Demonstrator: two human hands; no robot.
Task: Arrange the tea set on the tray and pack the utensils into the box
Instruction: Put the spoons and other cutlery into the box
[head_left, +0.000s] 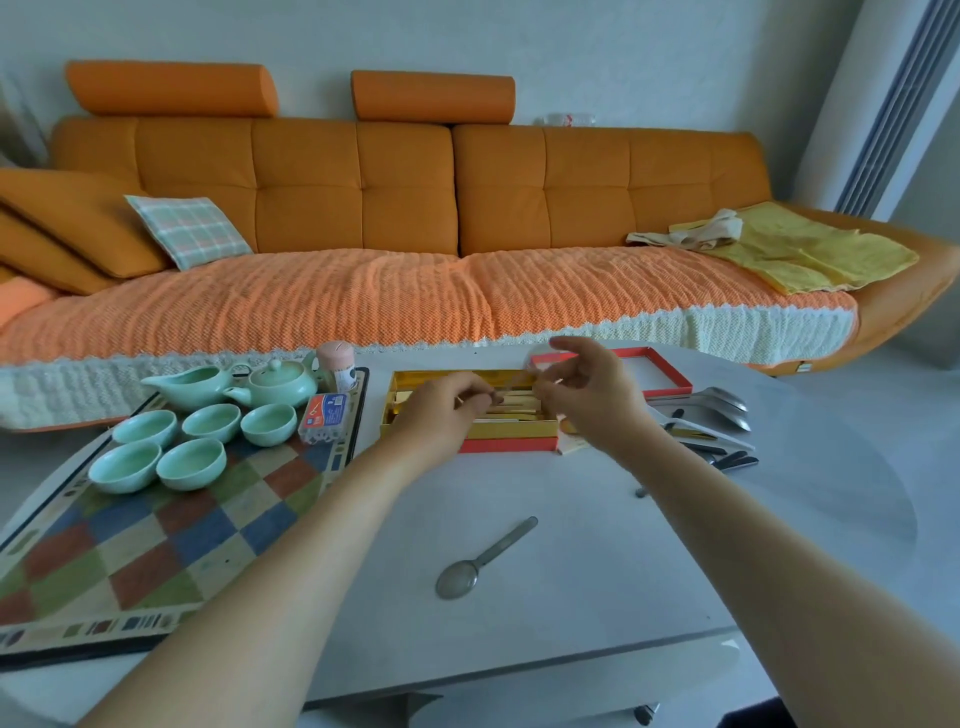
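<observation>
Snagging on the gold-lined red box (511, 430) threatens the thin stick (480, 399) my left hand (441, 415) pinches; my blurred right hand (589, 402) I cannot read

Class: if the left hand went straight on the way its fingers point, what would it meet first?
Probably the right hand, just across from the left hand above the gold box; depth unclear.

Soft even daylight, wide-angle bending at edges, slight blur throughout.
</observation>
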